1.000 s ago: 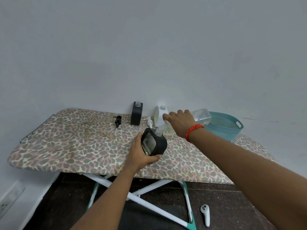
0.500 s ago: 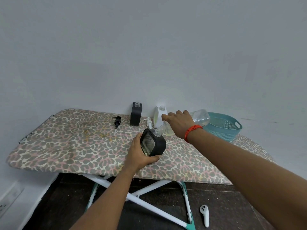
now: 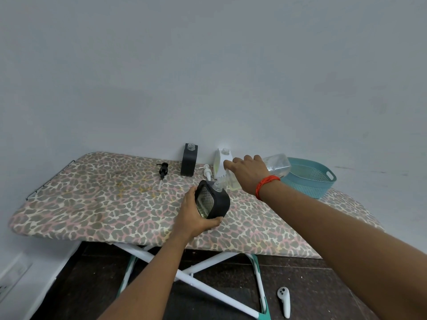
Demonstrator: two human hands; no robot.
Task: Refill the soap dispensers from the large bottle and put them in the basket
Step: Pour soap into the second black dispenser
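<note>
My left hand (image 3: pixel 193 215) grips a black square soap dispenser (image 3: pixel 213 200), tilted, its open neck at the top. My right hand (image 3: pixel 248 175) holds the large clear bottle (image 3: pixel 277 166) tipped down, its spout touching the dispenser's neck. A second black dispenser (image 3: pixel 189 159) stands uncapped near the wall. A white dispenser (image 3: pixel 220 162) stands beside it, partly behind my right hand. The teal basket (image 3: pixel 309 179) sits at the right end of the board.
A black pump head (image 3: pixel 163 171) and a white pump head (image 3: pixel 207 172) lie on the leopard-print ironing board (image 3: pixel 104 204). A white controller (image 3: pixel 284 301) lies on the dark floor. The wall runs close behind the board.
Both hands hold nearly the same pose; the bottle stays tipped into the dispenser. The view has shifted only slightly.
</note>
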